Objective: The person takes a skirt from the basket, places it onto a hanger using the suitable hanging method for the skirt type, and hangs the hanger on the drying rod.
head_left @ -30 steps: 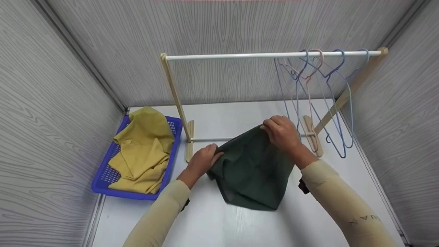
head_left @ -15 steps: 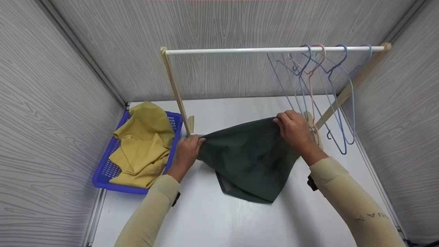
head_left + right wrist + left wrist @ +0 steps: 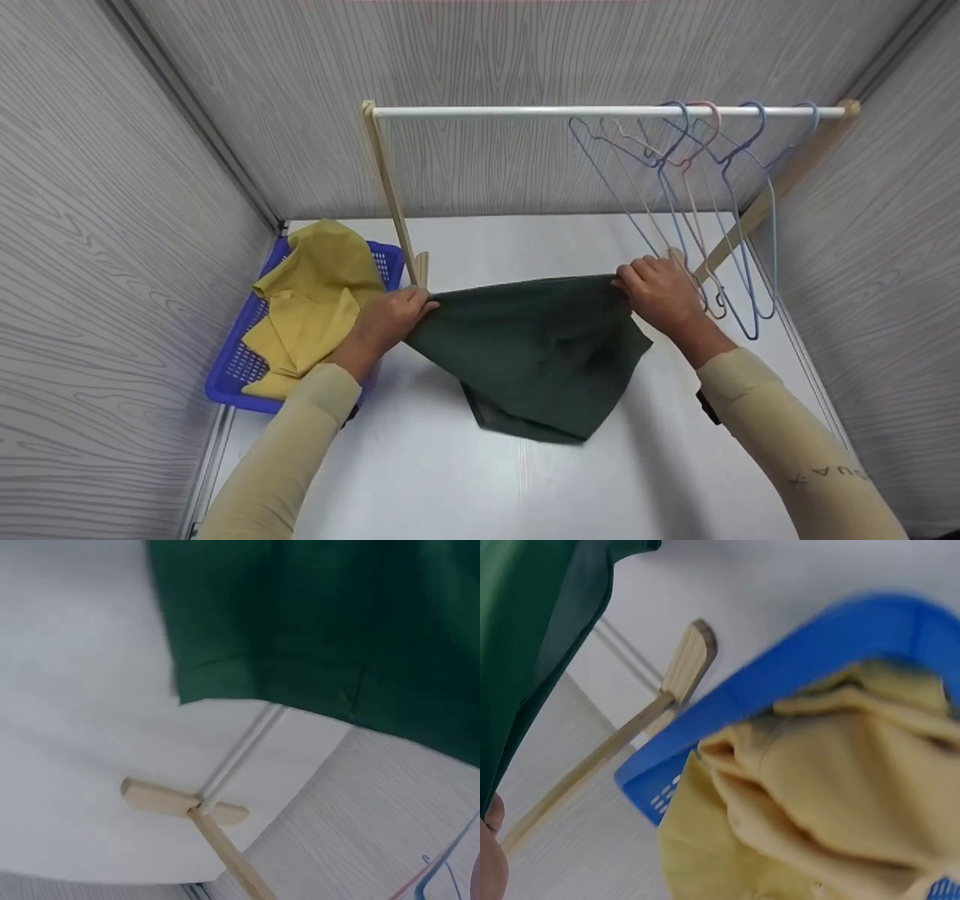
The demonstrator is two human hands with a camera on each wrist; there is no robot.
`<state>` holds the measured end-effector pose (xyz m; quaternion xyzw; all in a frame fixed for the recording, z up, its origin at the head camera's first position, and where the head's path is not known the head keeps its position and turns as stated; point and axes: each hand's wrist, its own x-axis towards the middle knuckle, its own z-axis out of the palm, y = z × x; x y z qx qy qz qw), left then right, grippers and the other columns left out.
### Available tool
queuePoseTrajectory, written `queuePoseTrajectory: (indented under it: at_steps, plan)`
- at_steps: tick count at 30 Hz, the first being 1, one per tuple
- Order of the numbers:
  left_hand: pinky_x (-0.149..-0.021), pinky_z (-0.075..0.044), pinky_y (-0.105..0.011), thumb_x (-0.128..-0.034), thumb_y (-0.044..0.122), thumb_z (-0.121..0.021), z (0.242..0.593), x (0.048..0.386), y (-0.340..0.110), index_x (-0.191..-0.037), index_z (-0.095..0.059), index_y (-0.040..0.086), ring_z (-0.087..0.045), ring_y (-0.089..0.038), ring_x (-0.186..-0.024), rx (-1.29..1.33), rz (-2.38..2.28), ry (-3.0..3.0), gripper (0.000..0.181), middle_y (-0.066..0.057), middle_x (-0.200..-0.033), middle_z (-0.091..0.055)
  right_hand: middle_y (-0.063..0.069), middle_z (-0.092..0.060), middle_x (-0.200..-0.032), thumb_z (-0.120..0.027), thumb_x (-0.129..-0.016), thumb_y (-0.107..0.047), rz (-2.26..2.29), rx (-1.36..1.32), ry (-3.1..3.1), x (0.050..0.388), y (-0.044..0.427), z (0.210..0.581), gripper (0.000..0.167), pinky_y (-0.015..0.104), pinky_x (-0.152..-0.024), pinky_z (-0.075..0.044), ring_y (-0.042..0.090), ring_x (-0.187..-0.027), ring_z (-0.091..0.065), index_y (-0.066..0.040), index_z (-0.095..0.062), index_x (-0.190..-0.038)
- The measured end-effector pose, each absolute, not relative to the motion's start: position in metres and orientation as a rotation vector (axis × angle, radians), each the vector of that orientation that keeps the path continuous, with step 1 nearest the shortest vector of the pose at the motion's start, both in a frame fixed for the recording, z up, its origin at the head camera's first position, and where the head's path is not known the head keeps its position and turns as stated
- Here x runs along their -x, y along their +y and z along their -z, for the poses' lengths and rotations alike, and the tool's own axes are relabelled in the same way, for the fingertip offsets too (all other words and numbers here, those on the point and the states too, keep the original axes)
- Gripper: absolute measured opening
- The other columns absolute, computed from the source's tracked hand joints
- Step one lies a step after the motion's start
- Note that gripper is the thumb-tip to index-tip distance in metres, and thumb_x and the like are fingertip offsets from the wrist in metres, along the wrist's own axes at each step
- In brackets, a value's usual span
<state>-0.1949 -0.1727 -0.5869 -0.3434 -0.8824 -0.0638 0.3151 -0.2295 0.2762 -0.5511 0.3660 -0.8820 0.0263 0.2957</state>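
Note:
A dark green cloth (image 3: 532, 345) hangs between both hands, its top edge stretched nearly straight and its lower part drooping above the white table. My left hand (image 3: 390, 319) pinches the cloth's upper left corner, close to the basket's right side. At the upper right, my right hand (image 3: 664, 292) pinches the same edge beside the hangers. In the left wrist view the green cloth (image 3: 525, 630) is at the upper left, with a bit of the left hand (image 3: 490, 855) below it. The right wrist view shows the cloth (image 3: 315, 637) across the top.
A blue basket (image 3: 225, 382) with yellow cloths (image 3: 307, 322) stands at the left. Behind the hands is a rack with a white rail (image 3: 510, 112) and wooden legs. Several hangers (image 3: 731, 161) hang at its right end. Grey wood-patterned walls enclose the table.
My left hand has moved left toward the basket and slightly up, and my right hand to the right. The cloth's top edge has gone from short and slanted to wide and nearly level.

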Motion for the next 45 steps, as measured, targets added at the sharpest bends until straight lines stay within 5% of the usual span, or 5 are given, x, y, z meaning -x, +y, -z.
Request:
queuePoseTrajectory:
  at_steps: [17,27,35,45]
  plan:
    - [-0.044,-0.048,-0.037,-0.1013,0.015,-0.058,0.552,0.221,-0.189,-0.098,-0.062,0.003,-0.054,-0.023,-0.051,0.674,0.01,-2.465,0.014,-0.013,-0.078,-0.06,0.016,-0.065,-0.08,-0.064,-0.096,-0.009,-0.002,-1.017,-2.312,0.234,0.301,0.566,0.01,0.045,-0.066,-0.054,0.033,-0.072,-0.065,0.0,-0.061,-0.097]
    - [-0.04,-0.046,-0.043,-0.0992,0.021,-0.061,0.553,0.235,-0.167,-0.09,-0.061,0.003,-0.056,-0.029,-0.045,0.457,0.077,-2.427,0.02,-0.016,-0.065,-0.061,0.017,-0.064,-0.079,-0.06,-0.098,-0.01,0.005,-0.789,-2.472,0.238,0.298,0.567,0.011,0.046,-0.055,-0.053,0.035,-0.067,-0.063,0.0,-0.061,-0.095]
    - [-0.051,-0.053,-0.044,-0.1016,0.013,-0.053,0.556,0.245,-0.149,-0.099,-0.063,-0.003,-0.067,-0.033,-0.061,0.394,0.244,-2.568,0.019,-0.02,-0.079,-0.066,0.018,-0.052,-0.077,-0.063,-0.095,-0.011,-0.029,-0.583,-2.6,0.239,0.292,0.573,0.019,0.046,-0.053,-0.046,0.034,-0.065,-0.054,0.003,-0.065,-0.083]
    - [-0.063,-0.054,-0.052,-0.0967,0.012,-0.06,0.558,0.252,-0.135,-0.09,-0.068,-0.005,-0.07,-0.041,-0.073,0.265,0.589,-2.592,0.02,-0.025,-0.078,-0.07,0.018,-0.064,-0.064,-0.058,-0.092,-0.01,-0.088,-0.406,-2.839,0.239,0.28,0.571,0.026,0.051,-0.046,-0.046,0.036,-0.054,-0.061,0.0,-0.063,-0.07]
